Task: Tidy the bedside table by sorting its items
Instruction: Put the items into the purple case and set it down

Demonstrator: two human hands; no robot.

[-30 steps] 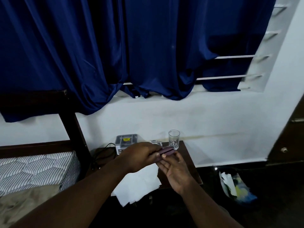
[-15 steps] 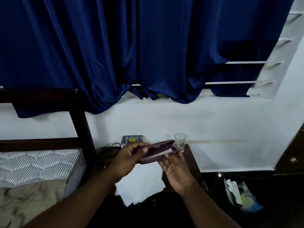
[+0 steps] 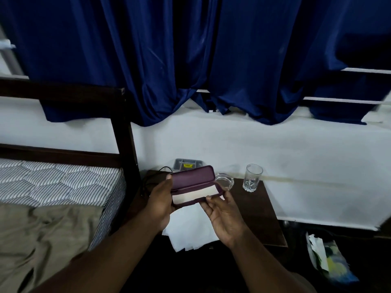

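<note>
Bedside table (image 3: 264, 212): being partly covered by paper (image 3: 190, 229).
Purple case (image 3: 192, 176): being held open above table.
Left hand (image 3: 160, 201): being curled round case end.
Right hand (image 3: 226, 216): case rim being pinched.

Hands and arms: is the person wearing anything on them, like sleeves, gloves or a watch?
Nothing shows. The left hand and right hand are ungloved, and both forearms are uncovered to the picture's edge: no sleeves, watch or bracelet. The dim light cannot rule out a thin ring.
</note>
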